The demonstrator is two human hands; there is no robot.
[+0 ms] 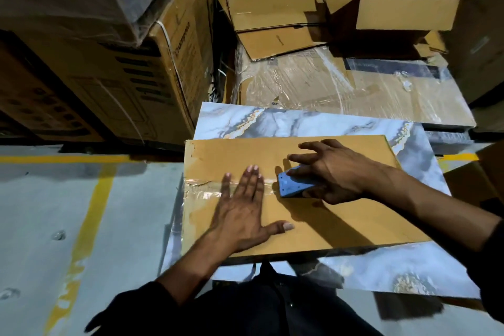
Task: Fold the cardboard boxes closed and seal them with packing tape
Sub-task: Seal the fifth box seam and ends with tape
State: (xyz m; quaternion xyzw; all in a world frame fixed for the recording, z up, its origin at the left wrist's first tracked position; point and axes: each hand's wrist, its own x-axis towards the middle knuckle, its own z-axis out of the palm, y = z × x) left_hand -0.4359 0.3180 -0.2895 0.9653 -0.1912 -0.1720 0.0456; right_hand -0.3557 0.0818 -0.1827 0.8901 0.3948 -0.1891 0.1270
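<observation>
Around the closed cardboard box (pixel 313 215) lying on a marble-patterned slab (pixel 414 155), room is running tight. Left of the box, bare grey floor (pixel 41 221) with yellow lines is lying open. Behind the box to the left, stacked printed cartons (pixel 109 84) are walling off the way. Directly behind the box, a plastic-wrapped bundle (pixel 341 90) is blocking passage, with flattened cardboard (pixel 272 8) and an open empty box (pixel 403 0) sitting beyond it.

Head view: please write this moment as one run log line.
step: taping seam | left hand: flat on box, pressing tape | right hand: grips blue dispenser on seam | box: closed, on marble-pattern board
</observation>
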